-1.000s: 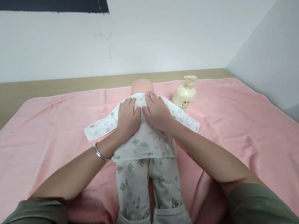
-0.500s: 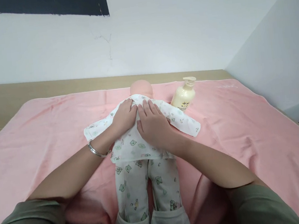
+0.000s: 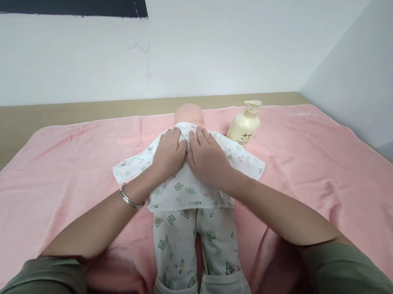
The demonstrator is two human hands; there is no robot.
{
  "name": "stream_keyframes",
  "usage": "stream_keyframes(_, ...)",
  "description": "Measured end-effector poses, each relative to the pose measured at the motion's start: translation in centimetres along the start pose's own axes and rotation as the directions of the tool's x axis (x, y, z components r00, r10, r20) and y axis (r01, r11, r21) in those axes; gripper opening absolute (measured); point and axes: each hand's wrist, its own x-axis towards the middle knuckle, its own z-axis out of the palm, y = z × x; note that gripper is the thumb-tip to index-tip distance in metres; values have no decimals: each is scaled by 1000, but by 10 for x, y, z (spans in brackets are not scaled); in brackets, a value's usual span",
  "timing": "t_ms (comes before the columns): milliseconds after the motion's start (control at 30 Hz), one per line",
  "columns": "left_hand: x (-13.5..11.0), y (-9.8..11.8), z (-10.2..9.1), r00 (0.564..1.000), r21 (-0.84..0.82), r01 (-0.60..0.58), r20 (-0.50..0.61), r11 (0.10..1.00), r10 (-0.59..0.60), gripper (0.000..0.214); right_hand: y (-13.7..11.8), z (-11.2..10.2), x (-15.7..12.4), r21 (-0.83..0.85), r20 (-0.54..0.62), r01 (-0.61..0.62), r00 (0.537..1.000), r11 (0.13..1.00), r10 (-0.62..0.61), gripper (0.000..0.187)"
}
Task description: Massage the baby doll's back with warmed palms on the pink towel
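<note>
A baby doll lies on its back or front, I cannot tell which, on a pink blanket. It wears a white printed shirt (image 3: 183,190) and matching pants (image 3: 176,242); its bald head (image 3: 188,113) points away from me. On the upper left of the shirt rests my left hand (image 3: 170,152), fingers laid over the cloth near the shoulder, a silver bracelet on the wrist. My right hand (image 3: 208,157) lies flat beside it on the upper right, fingers stretched toward the collar. The two thumbs are close together at the middle. Neither hand grips anything visible.
A pale yellow pump bottle (image 3: 245,123) stands just beyond the doll's right-side sleeve (image 3: 245,160). The pink blanket (image 3: 308,177) covers most of the wooden surface (image 3: 1,132). A white wall (image 3: 206,38) rises behind, with a dark frame (image 3: 97,3) at top left.
The view has shifted slightly. My right thumb has moved up and in toward the left one, and the right fingers have drawn closer together. Both hands stay on the shirt.
</note>
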Motion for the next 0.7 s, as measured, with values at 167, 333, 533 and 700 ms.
stream_keyframes(167, -4, 3, 1, 1000, -37, -5, -29, 999, 4, 40, 9, -9, 10, 75, 119, 20, 992, 997, -29, 59)
stream_keyframes(333, -28, 17, 11, 997, -72, -41, -64, 997, 37, 58, 30, -10, 27, 100, 136, -91, 988, 991, 77, 54)
stream_keyframes(533, -1, -5, 8, 982, -206, 175, -40, 963, -186, 56, -8, -6, -9, -26, 34, 35, 999, 999, -34, 58)
stream_keyframes(700, -14, 3, 12, 995, -43, 42, -86, 998, -46, 53, 10, -3, 8, 81, 82, -6, 997, 997, -1, 59)
